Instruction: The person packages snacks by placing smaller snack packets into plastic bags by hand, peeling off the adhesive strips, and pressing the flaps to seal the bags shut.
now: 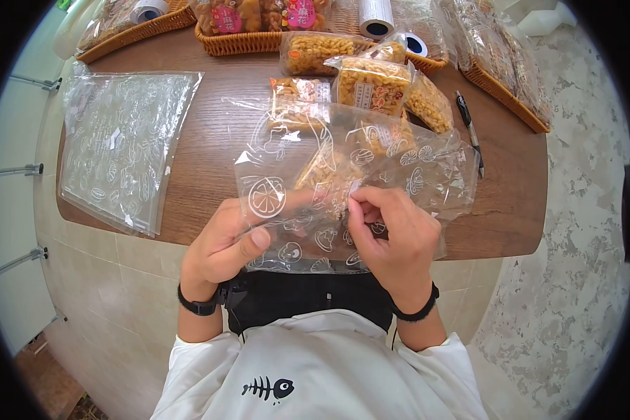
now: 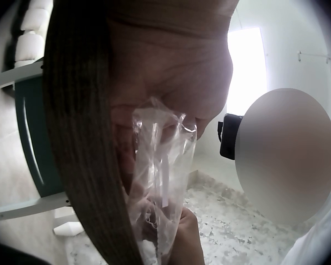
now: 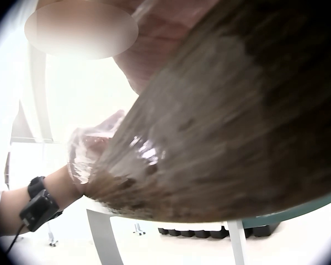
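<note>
A clear plastic bag [image 1: 266,164] with white printed food drawings lies across the table's front edge. My left hand [image 1: 224,245] is at its left side, its fingers seen through the film and its thumb apart from them. Film also covers part of the left palm [image 2: 171,83] in the left wrist view. My right hand [image 1: 399,227] pinches a small white label [image 1: 355,186] between thumb and index finger over the bag. Under the film shows a wrapped fried-dough snack [image 1: 325,168]. In the right wrist view the left hand [image 3: 96,144] appears behind film.
Several wrapped snacks [image 1: 374,84] are heaped beyond the bag. A stack of printed clear bags [image 1: 119,154] lies at the left. Wicker baskets [image 1: 241,44] of packaged goods line the back, with label rolls [image 1: 376,17] among them. A pen [image 1: 470,126] lies at the right.
</note>
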The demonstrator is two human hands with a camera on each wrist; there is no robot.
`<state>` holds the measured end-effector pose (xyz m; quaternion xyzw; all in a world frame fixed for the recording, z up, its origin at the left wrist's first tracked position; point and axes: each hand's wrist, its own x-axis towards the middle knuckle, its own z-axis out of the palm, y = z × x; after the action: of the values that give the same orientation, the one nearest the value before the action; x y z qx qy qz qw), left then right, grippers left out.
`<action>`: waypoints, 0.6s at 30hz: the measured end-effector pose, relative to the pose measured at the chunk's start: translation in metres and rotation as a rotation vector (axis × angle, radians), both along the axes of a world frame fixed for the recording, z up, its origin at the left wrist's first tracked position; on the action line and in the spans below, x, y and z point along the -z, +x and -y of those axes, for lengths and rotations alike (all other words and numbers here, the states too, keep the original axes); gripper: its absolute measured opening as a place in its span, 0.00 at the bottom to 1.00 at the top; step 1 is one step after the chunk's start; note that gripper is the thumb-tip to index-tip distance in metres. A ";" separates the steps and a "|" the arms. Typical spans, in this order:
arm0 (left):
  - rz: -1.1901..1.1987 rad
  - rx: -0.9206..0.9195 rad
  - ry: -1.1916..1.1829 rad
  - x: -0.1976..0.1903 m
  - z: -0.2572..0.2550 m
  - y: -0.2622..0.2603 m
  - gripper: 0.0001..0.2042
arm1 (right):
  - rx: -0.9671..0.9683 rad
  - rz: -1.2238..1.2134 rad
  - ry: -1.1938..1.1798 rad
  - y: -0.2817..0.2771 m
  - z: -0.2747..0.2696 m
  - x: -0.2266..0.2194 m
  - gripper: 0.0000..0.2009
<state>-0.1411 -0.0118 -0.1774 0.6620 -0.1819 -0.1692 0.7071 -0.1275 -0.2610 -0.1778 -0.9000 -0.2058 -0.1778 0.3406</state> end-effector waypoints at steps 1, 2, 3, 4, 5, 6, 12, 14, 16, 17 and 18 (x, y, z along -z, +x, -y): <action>-0.001 0.007 -0.007 0.000 0.000 0.000 0.34 | 0.000 -0.002 -0.002 0.000 -0.001 0.001 0.10; -0.001 0.006 -0.007 0.000 0.000 0.000 0.34 | 0.001 -0.004 -0.005 0.000 -0.001 0.001 0.11; -0.001 0.002 -0.008 0.000 0.000 -0.001 0.34 | 0.001 -0.004 -0.005 0.001 -0.001 0.001 0.11; 0.000 -0.002 -0.009 0.000 0.000 -0.001 0.34 | -0.002 -0.007 -0.007 0.001 -0.001 0.001 0.11; 0.000 -0.001 -0.010 0.000 0.000 -0.001 0.34 | -0.005 -0.010 -0.009 0.002 -0.001 0.000 0.11; 0.001 -0.009 -0.009 0.001 0.000 -0.001 0.34 | -0.006 -0.010 -0.010 0.002 -0.001 0.000 0.11; -0.003 -0.009 0.011 -0.002 0.000 -0.001 0.35 | 0.020 -0.074 0.059 0.001 -0.001 -0.003 0.10; -0.009 -0.004 0.029 -0.003 0.000 0.000 0.35 | 0.029 -0.075 0.082 0.000 -0.001 -0.002 0.10; -0.015 -0.018 0.041 -0.004 0.001 -0.001 0.36 | 0.034 -0.085 0.090 0.000 -0.001 -0.003 0.09; -0.015 -0.019 0.042 -0.002 0.002 -0.002 0.36 | 0.040 -0.094 0.098 -0.001 -0.001 -0.003 0.09; 0.000 -0.039 0.031 0.001 0.003 -0.002 0.36 | 0.039 -0.093 0.098 -0.001 -0.001 -0.003 0.09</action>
<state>-0.1432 -0.0150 -0.1788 0.6763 -0.1662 -0.1585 0.6999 -0.1285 -0.2599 -0.1749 -0.8934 -0.1631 -0.1520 0.3900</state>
